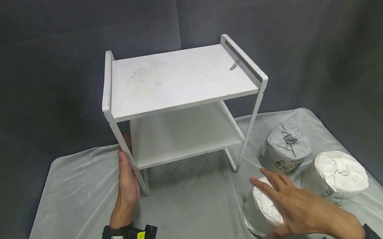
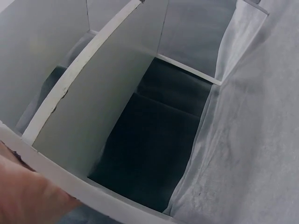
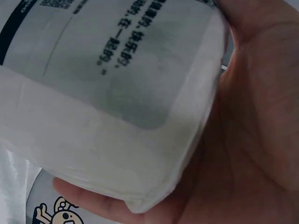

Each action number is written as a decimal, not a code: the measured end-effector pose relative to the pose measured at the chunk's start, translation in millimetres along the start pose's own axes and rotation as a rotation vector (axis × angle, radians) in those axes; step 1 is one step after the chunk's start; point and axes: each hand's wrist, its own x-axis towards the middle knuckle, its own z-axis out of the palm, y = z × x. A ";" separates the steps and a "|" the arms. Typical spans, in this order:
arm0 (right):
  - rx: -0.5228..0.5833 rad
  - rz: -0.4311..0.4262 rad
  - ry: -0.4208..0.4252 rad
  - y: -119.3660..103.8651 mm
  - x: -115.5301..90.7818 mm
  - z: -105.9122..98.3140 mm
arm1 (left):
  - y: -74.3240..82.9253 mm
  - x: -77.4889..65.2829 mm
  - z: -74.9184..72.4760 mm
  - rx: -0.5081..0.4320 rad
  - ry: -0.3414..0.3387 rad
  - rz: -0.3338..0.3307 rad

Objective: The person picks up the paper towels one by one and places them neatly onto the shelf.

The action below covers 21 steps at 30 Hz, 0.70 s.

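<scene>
A small white two-tier shelf (image 1: pixel 185 78) stands on the cloth, its side frames slanting down to thin legs. Against the outside of its left frame rests my left hand (image 1: pixel 127 186), fingers extended upward and partly hidden behind the leg. In the left wrist view, part of that hand (image 2: pixel 30 198) lies along the frame's outer side, with the lower board (image 2: pixel 103 100) inside. My right hand (image 1: pixel 300 211) grips a paper-wrapped toilet roll (image 1: pixel 260 213), thumb low at the near side and fingers over the far side. Up close, the printed wrapper (image 3: pixel 107 116) lies by the palm.
Two more wrapped toilet rolls are on the right: a grey-topped one (image 1: pixel 286 148) behind my right hand and a white-topped one (image 1: pixel 337 175) beside it. Grey cloth (image 1: pixel 192 219) covers the table. A dark curtain (image 1: pixel 56 74) hangs behind.
</scene>
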 end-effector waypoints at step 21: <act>-0.106 -0.078 0.059 3.3 6.9 2.9 | 0.0 1.3 0.4 0.030 -0.010 0.012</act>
